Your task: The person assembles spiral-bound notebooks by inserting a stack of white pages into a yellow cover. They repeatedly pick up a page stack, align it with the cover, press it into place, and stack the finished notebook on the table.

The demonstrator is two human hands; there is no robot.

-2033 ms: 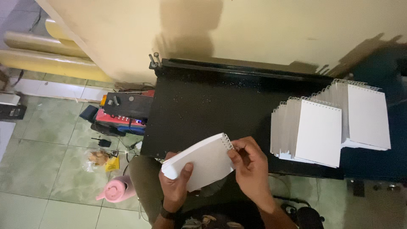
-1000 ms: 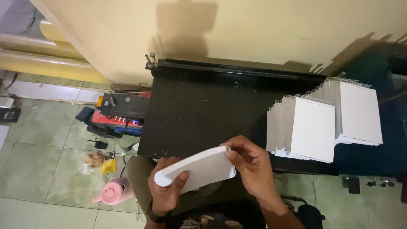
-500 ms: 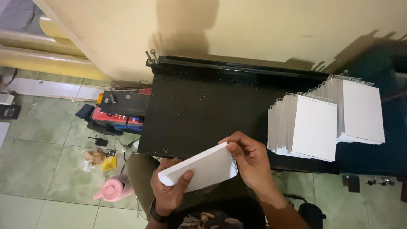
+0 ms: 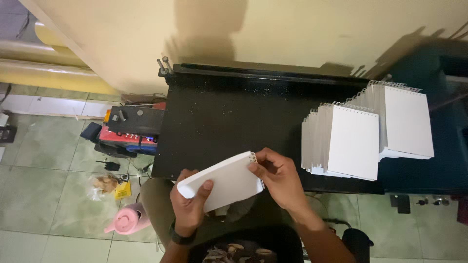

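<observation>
I hold a white spiral-bound notepad (image 4: 225, 181) over the front edge of a black table (image 4: 229, 117). My left hand (image 4: 189, 204) grips its lower left end, thumb on top. My right hand (image 4: 277, 176) pinches the wire-bound end at the upper right, fingers on the coil. The pad is tilted, its bound edge higher and to the right. A dark watch sits on my left wrist.
Two fanned stacks of white spiral notepads (image 4: 341, 141) (image 4: 402, 122) lie at the table's right. A cream wall (image 4: 273, 29) backs the table. On the tiled floor at left stand a red-and-black toolbox (image 4: 129, 129), a pink bottle (image 4: 127, 220) and small litter (image 4: 109, 184).
The notepad has stayed in both hands, turning slightly as my right fingers shift along the coil end. The view has drifted a little; the stacks have not moved.
</observation>
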